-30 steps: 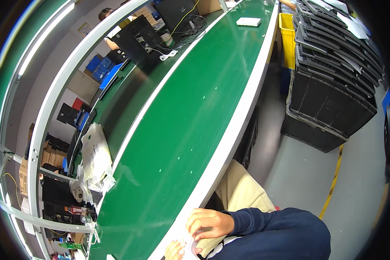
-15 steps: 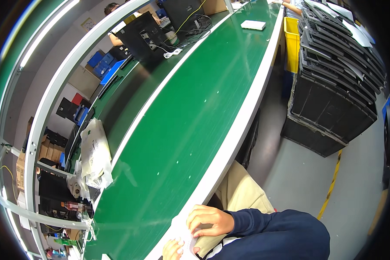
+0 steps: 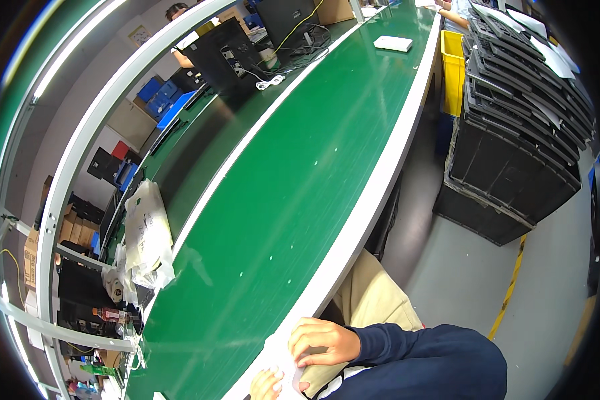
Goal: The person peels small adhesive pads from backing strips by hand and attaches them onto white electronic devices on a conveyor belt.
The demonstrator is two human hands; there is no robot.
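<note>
At the near edge of a long green belt (image 3: 267, 200), my right hand (image 3: 327, 343) curls its fingers over a white, flat-sided item (image 3: 288, 368). My left hand (image 3: 267, 385) grips the same item from the lower left, partly cut off by the picture's lower edge. A thumb tip shows at its lower right side. The item blends with the belt's white border (image 3: 353, 250), so its full outline and kind cannot be told. Far along the belt lies a flat white box (image 3: 393, 44), well away from both hands.
Black trays stacked high (image 3: 520, 87) stand on black crates (image 3: 507, 173) at the right, beside a yellow bin (image 3: 452, 73). Across the belt are a plastic-wrapped package (image 3: 147, 227), a monitor (image 3: 223, 57) and a metal frame (image 3: 67, 167). Other people work at the far end.
The white specks and the flat white box on the belt sit slightly nearer to me. The view has shifted a little. Both hands keep nearly the same hold.
</note>
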